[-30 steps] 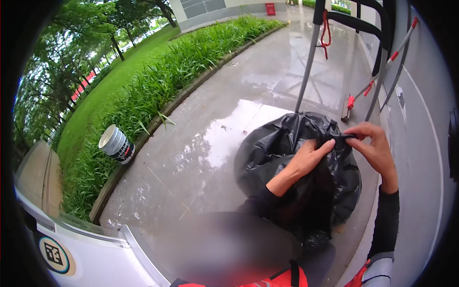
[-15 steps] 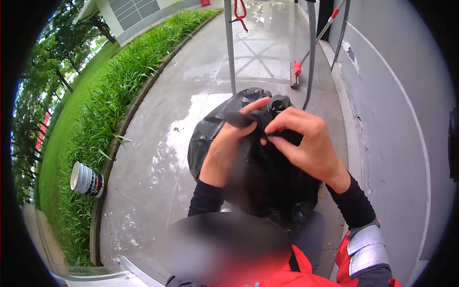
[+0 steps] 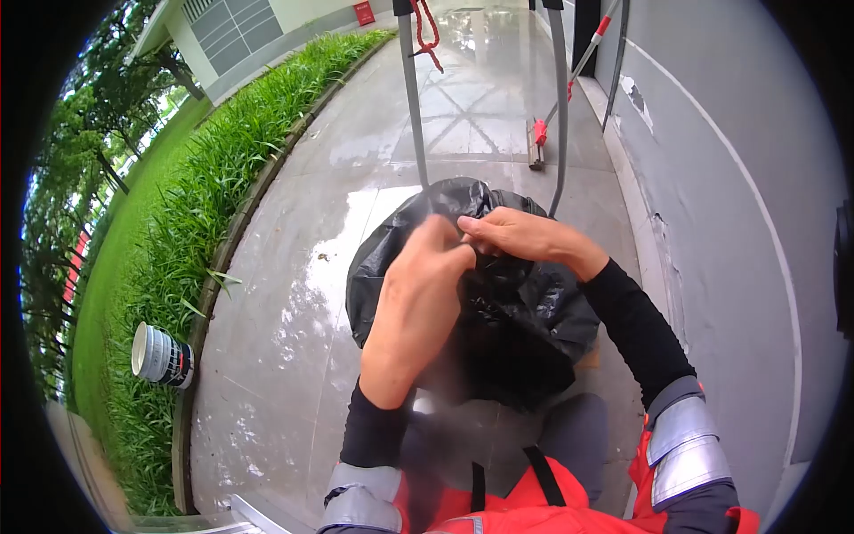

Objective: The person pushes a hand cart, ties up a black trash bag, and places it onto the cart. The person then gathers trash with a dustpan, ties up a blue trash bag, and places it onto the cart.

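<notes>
A full black garbage bag [image 3: 525, 356] stands on the paving in front of my legs, its shiny plastic creased and bulging. Over its gathered top both of my hands meet, nearly touching. My left hand [image 3: 416, 298] is closed, fingers curled in at the neck of the bag and slightly smeared by motion. Coming in from the right, my right hand [image 3: 525, 236] pinches the bag's plastic between thumb and fingers. The exact fold or knot between the fingertips is hidden.
Behind the bag rise two grey metal bars [image 3: 414, 107], with a red rope [image 3: 430, 40] hanging by the left one. A red-and-white pole with a brush head [image 3: 536, 147] leans at the grey wall [image 3: 712, 222]. A white bucket [image 3: 162, 354] lies on the grass strip at left.
My left hand has turned over and curled its fingers, with its back now showing. My right hand has shifted left and flattened over the bag's top. The view has tilted slightly.
</notes>
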`<move>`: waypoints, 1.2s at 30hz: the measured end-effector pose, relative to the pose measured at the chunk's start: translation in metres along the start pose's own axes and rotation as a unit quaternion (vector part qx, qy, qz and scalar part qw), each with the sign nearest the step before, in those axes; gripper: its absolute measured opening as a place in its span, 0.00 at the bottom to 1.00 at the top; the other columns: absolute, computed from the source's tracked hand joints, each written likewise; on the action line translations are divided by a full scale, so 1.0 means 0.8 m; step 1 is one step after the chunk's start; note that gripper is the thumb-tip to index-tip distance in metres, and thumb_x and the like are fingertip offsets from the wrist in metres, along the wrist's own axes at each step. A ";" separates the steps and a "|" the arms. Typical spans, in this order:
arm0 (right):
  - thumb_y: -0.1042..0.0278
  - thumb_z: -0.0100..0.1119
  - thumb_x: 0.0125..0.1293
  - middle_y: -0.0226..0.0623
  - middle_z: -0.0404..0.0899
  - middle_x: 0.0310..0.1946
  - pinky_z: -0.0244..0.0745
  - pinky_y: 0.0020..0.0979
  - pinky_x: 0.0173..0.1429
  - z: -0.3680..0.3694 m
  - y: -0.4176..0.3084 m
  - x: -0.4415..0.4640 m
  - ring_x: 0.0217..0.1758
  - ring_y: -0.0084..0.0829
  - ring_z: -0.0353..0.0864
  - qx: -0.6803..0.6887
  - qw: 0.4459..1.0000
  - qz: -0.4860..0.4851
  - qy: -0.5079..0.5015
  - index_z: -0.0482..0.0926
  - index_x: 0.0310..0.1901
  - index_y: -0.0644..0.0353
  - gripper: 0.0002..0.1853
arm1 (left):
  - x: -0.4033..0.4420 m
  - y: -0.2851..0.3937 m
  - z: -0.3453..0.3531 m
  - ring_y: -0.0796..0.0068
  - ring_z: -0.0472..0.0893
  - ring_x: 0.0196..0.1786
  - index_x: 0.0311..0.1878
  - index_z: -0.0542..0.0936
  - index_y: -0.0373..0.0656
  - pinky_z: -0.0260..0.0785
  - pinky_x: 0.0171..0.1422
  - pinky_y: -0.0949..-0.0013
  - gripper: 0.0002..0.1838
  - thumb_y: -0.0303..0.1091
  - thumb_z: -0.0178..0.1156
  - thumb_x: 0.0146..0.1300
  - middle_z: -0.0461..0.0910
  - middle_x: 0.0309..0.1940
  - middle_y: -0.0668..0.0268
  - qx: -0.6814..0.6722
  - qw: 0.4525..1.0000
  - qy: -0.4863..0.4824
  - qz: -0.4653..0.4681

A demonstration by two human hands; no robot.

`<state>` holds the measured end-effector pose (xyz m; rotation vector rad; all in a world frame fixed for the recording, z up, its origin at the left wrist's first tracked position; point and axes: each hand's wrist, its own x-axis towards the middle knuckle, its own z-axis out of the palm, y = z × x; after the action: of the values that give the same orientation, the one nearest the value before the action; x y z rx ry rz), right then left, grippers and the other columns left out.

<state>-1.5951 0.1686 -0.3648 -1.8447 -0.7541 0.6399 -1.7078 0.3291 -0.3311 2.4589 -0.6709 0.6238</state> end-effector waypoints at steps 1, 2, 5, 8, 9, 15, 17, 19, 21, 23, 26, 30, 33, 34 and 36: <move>0.47 0.40 0.70 0.30 0.78 0.30 0.68 0.20 0.43 0.000 0.004 0.002 0.33 0.19 0.74 -0.007 1.000 0.018 0.002 0.80 0.40 0.65 0.27 | 0.005 -0.002 0.003 0.57 0.76 0.37 0.28 0.76 0.38 0.69 0.41 0.63 0.11 0.13 0.52 0.40 0.72 0.32 0.59 -0.010 0.999 0.050 0.017; 0.46 0.40 0.70 0.28 0.78 0.29 0.67 0.18 0.40 -0.001 0.007 0.002 0.31 0.17 0.72 -0.013 0.999 0.037 0.005 0.80 0.41 0.63 0.27 | 0.010 -0.006 0.006 0.58 0.77 0.37 0.27 0.76 0.37 0.69 0.41 0.63 0.11 0.12 0.52 0.40 0.72 0.33 0.59 -0.020 0.994 0.098 0.034; 0.54 0.49 0.67 0.26 0.77 0.34 0.64 0.15 0.39 -0.005 0.007 -0.004 0.35 0.12 0.70 0.126 0.992 0.010 -0.010 0.80 0.45 0.62 0.19 | 0.014 -0.025 0.023 0.60 0.77 0.37 0.28 0.76 0.38 0.70 0.40 0.65 0.11 0.12 0.52 0.41 0.72 0.35 0.59 0.012 0.991 0.124 0.046; 0.64 0.56 0.63 0.27 0.77 0.41 0.66 0.16 0.45 -0.007 0.005 -0.009 0.42 0.13 0.71 0.261 0.965 -0.022 -0.033 0.78 0.49 0.63 0.16 | 0.015 -0.037 0.032 0.61 0.78 0.37 0.30 0.77 0.38 0.71 0.40 0.66 0.12 0.13 0.54 0.41 0.73 0.37 0.59 0.025 0.984 0.161 0.077; 0.67 0.57 0.62 0.29 0.77 0.42 0.67 0.18 0.49 -0.006 0.002 -0.008 0.44 0.15 0.72 0.287 0.954 -0.085 -0.015 0.77 0.50 0.63 0.16 | 0.015 -0.039 0.033 0.61 0.78 0.37 0.31 0.77 0.39 0.71 0.40 0.66 0.13 0.13 0.55 0.41 0.74 0.38 0.60 0.023 0.978 0.181 0.099; 0.73 0.61 0.58 0.33 0.78 0.43 0.70 0.25 0.55 -0.009 0.005 -0.006 0.47 0.22 0.76 0.357 0.918 -0.158 0.070 0.76 0.51 0.65 0.18 | 0.016 -0.043 0.034 0.61 0.78 0.38 0.32 0.78 0.40 0.72 0.41 0.67 0.14 0.14 0.58 0.39 0.74 0.39 0.59 -0.015 0.982 0.168 0.084; 0.68 0.58 0.62 0.33 0.78 0.42 0.71 0.24 0.52 -0.009 0.012 -0.001 0.46 0.22 0.76 0.482 0.859 -0.154 0.076 0.77 0.49 0.64 0.15 | 0.015 -0.048 0.037 0.61 0.78 0.38 0.32 0.78 0.39 0.72 0.41 0.67 0.14 0.14 0.58 0.39 0.74 0.40 0.59 -0.009 0.978 0.188 0.088; 0.66 0.56 0.63 0.31 0.78 0.41 0.70 0.23 0.52 -0.006 0.000 -0.006 0.45 0.20 0.75 0.448 0.885 -0.114 0.053 0.77 0.48 0.63 0.14 | 0.014 -0.053 0.041 0.61 0.78 0.38 0.32 0.78 0.39 0.72 0.41 0.67 0.14 0.14 0.58 0.38 0.74 0.40 0.59 -0.001 0.974 0.208 0.093; 0.63 0.55 0.65 0.29 0.77 0.39 0.69 0.21 0.51 0.002 -0.007 -0.005 0.44 0.17 0.74 0.412 0.908 -0.075 0.031 0.77 0.47 0.63 0.14 | 0.012 -0.055 0.043 0.61 0.78 0.38 0.31 0.77 0.38 0.71 0.41 0.67 0.13 0.14 0.57 0.38 0.74 0.39 0.59 0.024 0.962 0.239 0.131; 0.59 0.52 0.67 0.28 0.77 0.41 0.68 0.19 0.50 0.008 -0.006 -0.003 0.43 0.15 0.73 0.345 0.937 0.040 0.047 0.77 0.47 0.62 0.15 | 0.011 -0.054 0.045 0.61 0.77 0.38 0.30 0.77 0.38 0.71 0.40 0.66 0.13 0.14 0.57 0.38 0.74 0.39 0.58 0.033 0.962 0.237 0.132; 0.60 0.53 0.67 0.28 0.77 0.43 0.67 0.17 0.49 -0.007 -0.005 -0.002 0.40 0.14 0.72 0.229 0.972 0.053 0.017 0.76 0.51 0.63 0.17 | 0.011 -0.056 0.050 0.60 0.76 0.37 0.29 0.76 0.37 0.70 0.39 0.65 0.12 0.15 0.57 0.37 0.73 0.38 0.57 0.056 0.959 0.243 0.137; 0.56 0.55 0.65 0.31 0.79 0.38 0.70 0.18 0.48 0.003 -0.021 -0.009 0.42 0.17 0.76 0.259 0.954 -0.124 0.089 0.77 0.49 0.64 0.20 | 0.013 -0.060 0.053 0.60 0.76 0.37 0.28 0.75 0.37 0.70 0.39 0.65 0.12 0.15 0.58 0.36 0.73 0.38 0.57 0.076 0.950 0.270 0.136; 0.59 0.58 0.62 0.31 0.80 0.36 0.69 0.18 0.48 0.003 -0.019 -0.005 0.40 0.17 0.76 0.350 0.927 -0.096 0.091 0.79 0.47 0.64 0.18 | 0.012 -0.062 0.056 0.60 0.76 0.36 0.28 0.76 0.37 0.70 0.38 0.66 0.11 0.16 0.59 0.36 0.74 0.38 0.57 0.067 0.947 0.273 0.152; 0.60 0.59 0.61 0.31 0.81 0.36 0.70 0.18 0.47 0.002 -0.011 -0.001 0.39 0.17 0.77 0.326 0.939 -0.065 0.085 0.80 0.45 0.64 0.16 | 0.012 -0.062 0.057 0.61 0.76 0.36 0.27 0.76 0.37 0.70 0.37 0.67 0.11 0.16 0.59 0.36 0.74 0.38 0.57 0.055 0.949 0.264 0.166; 0.62 0.60 0.60 0.31 0.81 0.35 0.70 0.19 0.47 0.000 0.003 0.005 0.39 0.17 0.77 0.302 0.949 -0.034 0.081 0.80 0.44 0.64 0.15 | 0.012 -0.060 0.061 0.60 0.76 0.38 0.26 0.76 0.37 0.70 0.40 0.67 0.11 0.16 0.59 0.35 0.74 0.40 0.57 0.044 0.950 0.257 0.171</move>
<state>-1.5917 0.1708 -0.3670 -1.2814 -0.4422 0.5837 -1.6594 0.3334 -0.3800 2.1229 -0.8647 1.3948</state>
